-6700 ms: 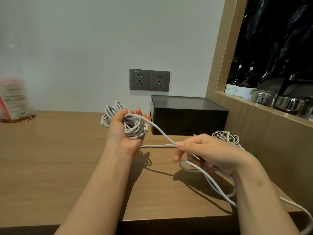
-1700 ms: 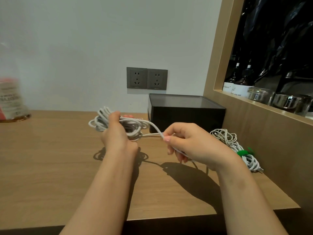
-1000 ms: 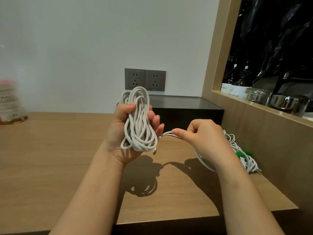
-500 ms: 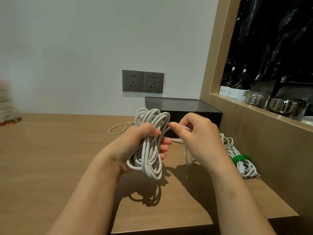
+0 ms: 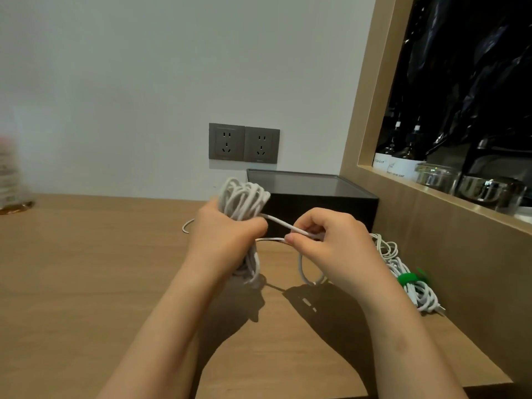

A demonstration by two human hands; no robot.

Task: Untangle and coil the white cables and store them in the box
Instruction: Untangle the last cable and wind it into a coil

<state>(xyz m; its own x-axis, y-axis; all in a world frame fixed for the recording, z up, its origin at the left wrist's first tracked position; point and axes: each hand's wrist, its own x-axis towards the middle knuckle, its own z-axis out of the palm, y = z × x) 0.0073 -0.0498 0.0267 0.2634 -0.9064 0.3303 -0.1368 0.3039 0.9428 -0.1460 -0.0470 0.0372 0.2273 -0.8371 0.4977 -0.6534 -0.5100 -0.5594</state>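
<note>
My left hand (image 5: 223, 236) grips a coiled bundle of white cable (image 5: 243, 201) upright above the wooden counter, loops sticking out above and below the fist. Its loose end (image 5: 280, 223) runs right to my right hand (image 5: 325, 244), which pinches it between thumb and fingers; a slack loop hangs below that hand. The black box (image 5: 316, 200) stands behind both hands against the wall, its top open. A second white cable bundle (image 5: 414, 286) with a green tie lies on the counter at the right.
Two grey wall sockets (image 5: 244, 143) sit above the box. A wooden shelf frame (image 5: 371, 116) at the right holds bottles and glass jars. A blurred container (image 5: 11, 180) stands at the far left. The counter's front edge runs along the bottom.
The left hand turned the bundle from palm-up to a closed fist around it. The right hand moved in close to the coil, still pinching the loose end. The view shifted slightly left.
</note>
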